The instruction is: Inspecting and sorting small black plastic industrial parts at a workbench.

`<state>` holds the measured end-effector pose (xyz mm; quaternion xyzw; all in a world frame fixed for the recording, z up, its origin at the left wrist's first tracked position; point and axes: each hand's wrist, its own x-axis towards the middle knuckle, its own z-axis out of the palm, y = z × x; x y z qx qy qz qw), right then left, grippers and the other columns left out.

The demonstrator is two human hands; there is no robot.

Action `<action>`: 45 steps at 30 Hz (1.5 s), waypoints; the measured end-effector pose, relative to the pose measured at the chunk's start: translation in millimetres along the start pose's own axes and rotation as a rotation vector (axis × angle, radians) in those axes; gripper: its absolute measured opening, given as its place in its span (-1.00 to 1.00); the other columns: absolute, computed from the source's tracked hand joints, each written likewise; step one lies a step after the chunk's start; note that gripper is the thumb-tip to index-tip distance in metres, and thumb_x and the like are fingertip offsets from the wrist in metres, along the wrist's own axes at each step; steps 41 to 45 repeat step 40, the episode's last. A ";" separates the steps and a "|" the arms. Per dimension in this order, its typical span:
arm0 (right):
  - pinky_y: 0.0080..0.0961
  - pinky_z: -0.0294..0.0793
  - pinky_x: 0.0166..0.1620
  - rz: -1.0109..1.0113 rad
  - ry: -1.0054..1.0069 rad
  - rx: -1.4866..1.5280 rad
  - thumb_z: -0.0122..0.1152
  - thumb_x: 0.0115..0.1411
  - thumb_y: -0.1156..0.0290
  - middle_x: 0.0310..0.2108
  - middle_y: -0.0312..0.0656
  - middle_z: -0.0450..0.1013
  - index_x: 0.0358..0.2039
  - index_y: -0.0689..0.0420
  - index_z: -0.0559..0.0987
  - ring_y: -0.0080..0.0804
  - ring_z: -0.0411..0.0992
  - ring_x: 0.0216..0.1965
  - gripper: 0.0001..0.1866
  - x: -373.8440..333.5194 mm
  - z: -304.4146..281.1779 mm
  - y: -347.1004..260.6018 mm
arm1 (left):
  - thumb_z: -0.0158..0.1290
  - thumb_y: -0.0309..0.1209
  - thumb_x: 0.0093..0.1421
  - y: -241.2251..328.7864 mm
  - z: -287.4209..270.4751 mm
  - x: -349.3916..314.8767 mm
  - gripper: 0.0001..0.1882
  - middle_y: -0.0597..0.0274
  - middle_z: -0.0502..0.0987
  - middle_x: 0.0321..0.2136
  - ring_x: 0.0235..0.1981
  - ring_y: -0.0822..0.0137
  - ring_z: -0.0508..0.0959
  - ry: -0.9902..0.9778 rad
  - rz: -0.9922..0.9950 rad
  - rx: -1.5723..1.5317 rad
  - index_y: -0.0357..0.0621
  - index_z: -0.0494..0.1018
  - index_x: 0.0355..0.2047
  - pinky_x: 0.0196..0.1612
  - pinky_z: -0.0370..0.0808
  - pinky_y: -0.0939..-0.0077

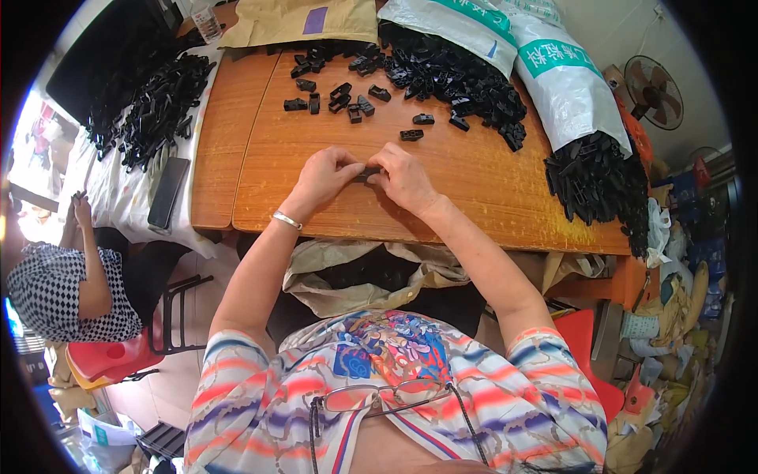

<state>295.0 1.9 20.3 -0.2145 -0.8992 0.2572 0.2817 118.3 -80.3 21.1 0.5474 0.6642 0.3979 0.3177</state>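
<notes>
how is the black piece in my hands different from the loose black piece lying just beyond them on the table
The held piece is pinched between left hand and right hand, mostly hidden by fingers. The loose piece lies untouched on the wooden table, fully visible. Both are small, black.

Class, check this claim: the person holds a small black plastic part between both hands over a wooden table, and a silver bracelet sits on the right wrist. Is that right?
Not quite. The head view shows the silver bracelet on the left wrist, not the right. The rest stands: the left hand and right hand together hold a small black plastic part over the wooden table.
</notes>
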 end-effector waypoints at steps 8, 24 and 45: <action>-0.37 0.45 -0.35 0.103 0.004 0.008 0.40 -0.07 0.51 -0.39 -0.12 0.42 -0.37 0.19 0.57 -0.23 0.46 -0.43 -0.78 -7.3 -6.1 -4.1 | 0.20 -0.23 0.04 9.0 0.6 8.4 -0.75 0.10 0.60 -0.48 -0.38 0.12 0.59 0.016 -0.033 0.311 -0.18 0.59 -0.41 -0.30 0.50 0.30; -0.22 0.48 -0.17 0.214 0.073 -0.377 0.30 0.02 0.51 -0.20 -0.11 0.46 -0.23 0.14 0.58 -0.04 0.48 -0.19 -0.75 17.5 -37.9 60.5 | 0.08 -0.55 0.04 -0.3 -13.9 88.6 -0.79 0.16 0.40 -0.26 -0.15 0.14 0.46 0.180 0.541 0.981 -0.08 0.48 -0.27 -0.18 0.49 0.34; -0.30 0.51 -0.14 0.291 -0.008 -0.011 0.35 0.02 0.49 -0.27 0.01 0.51 -0.28 0.26 0.57 -0.13 0.52 -0.27 -0.77 6.8 -37.3 24.4 | 0.20 -0.43 0.13 -8.5 18.8 22.8 -0.52 0.05 0.50 -0.08 -0.25 0.16 0.58 0.100 0.139 0.161 -0.18 0.30 0.04 -0.16 0.55 0.31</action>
